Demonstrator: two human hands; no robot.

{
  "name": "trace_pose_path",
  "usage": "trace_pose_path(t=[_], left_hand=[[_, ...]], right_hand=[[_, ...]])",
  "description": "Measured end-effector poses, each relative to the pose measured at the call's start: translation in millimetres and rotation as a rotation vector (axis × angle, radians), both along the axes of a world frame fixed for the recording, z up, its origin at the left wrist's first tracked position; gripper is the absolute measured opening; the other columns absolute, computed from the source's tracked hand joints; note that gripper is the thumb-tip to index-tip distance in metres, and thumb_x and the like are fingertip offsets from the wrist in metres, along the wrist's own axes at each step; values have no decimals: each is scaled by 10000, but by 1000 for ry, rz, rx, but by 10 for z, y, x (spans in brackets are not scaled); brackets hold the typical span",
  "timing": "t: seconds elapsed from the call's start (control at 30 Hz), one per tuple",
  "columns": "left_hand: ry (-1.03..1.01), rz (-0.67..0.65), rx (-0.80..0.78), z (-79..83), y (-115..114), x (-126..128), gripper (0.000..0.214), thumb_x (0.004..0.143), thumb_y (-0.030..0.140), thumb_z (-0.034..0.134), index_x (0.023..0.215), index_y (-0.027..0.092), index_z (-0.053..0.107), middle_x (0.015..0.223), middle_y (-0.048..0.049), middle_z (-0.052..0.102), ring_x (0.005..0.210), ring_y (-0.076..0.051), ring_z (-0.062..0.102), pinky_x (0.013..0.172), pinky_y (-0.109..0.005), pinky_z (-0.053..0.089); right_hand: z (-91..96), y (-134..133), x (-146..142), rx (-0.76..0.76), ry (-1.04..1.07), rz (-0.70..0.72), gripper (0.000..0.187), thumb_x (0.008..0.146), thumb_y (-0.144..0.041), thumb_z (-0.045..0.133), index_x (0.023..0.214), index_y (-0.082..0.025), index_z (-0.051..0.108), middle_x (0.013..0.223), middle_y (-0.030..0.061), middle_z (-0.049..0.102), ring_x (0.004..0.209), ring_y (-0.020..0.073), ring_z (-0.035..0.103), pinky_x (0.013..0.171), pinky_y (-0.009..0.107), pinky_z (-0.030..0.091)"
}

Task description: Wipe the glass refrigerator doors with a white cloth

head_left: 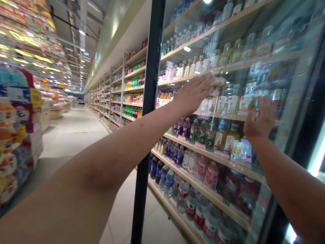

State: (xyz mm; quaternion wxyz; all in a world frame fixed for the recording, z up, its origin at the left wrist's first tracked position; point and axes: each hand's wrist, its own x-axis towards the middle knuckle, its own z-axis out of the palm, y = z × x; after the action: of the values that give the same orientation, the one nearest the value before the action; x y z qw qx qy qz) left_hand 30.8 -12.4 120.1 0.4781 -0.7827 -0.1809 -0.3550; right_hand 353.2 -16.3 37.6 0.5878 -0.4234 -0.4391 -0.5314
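A glass cooler door (291, 101) with a black frame (148, 135) stands in front of me, open into the aisle. My left hand (196, 93) reaches across and presses a small white cloth (218, 84) against the glass at chest height. Its fingers are closed over the cloth, which is slightly blurred. My right hand (261, 119) rests flat on the glass further right, fingers pointing up, holding nothing. Behind the glass, several shelves (223, 154) carry rows of bottled drinks (182, 195).
A long supermarket aisle (76, 132) runs away to the left, with open shelving of drinks (132, 98) along its right side. A stacked display of packaged goods (17, 135) stands at the near left. The cooler's dark body (308, 135) is at the right edge.
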Motion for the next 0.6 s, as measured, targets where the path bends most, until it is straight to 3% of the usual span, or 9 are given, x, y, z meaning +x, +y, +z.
trace_pose_path(t=[0.13,0.2,0.27,0.4,0.5,0.6], left_hand=[[-326,71,-18,283,-5,-91,603,947,26,405,1541,124,436,1673,-90,305,1557,-293,226,1306,-434,196],[-382,75,-31,311,7,-64,616,931,7,410,1540,93,434,1677,-127,279,1557,-315,217,1308,-455,191],[-326,46,-34,223,14,-1,604,938,-4,389,1532,95,444,1674,-124,288,1561,-297,208,1311,-456,179],[-73,-14,-25,14,-10,45,568,967,12,398,1501,187,477,1648,-20,370,1557,-202,222,1296,-412,216],[10,11,-14,107,-34,-55,582,968,19,404,1525,181,448,1661,-39,342,1560,-202,217,1296,-407,209],[-177,90,-20,317,-37,-150,632,952,-3,397,1558,176,418,1685,-55,272,1566,-235,201,1306,-408,199]], right_hand=[[1,6,18,-2,6,-9,613,861,-265,419,1438,-129,572,1511,126,542,1450,282,457,1215,522,373],[3,9,23,-5,7,-13,615,854,-263,424,1437,-135,574,1510,122,544,1448,280,460,1212,521,375],[5,6,17,-9,18,-12,619,840,-255,433,1432,-144,579,1507,119,548,1443,278,467,1203,530,381],[3,-18,-21,-18,22,-5,629,833,-244,429,1437,-154,577,1518,117,537,1450,270,460,1204,530,376],[-1,-30,-37,-7,14,-7,620,847,-248,417,1434,-135,583,1514,133,539,1448,272,463,1205,512,381],[-1,-22,-23,7,2,-25,620,838,-247,424,1422,-121,592,1499,145,552,1441,286,469,1198,518,393]])
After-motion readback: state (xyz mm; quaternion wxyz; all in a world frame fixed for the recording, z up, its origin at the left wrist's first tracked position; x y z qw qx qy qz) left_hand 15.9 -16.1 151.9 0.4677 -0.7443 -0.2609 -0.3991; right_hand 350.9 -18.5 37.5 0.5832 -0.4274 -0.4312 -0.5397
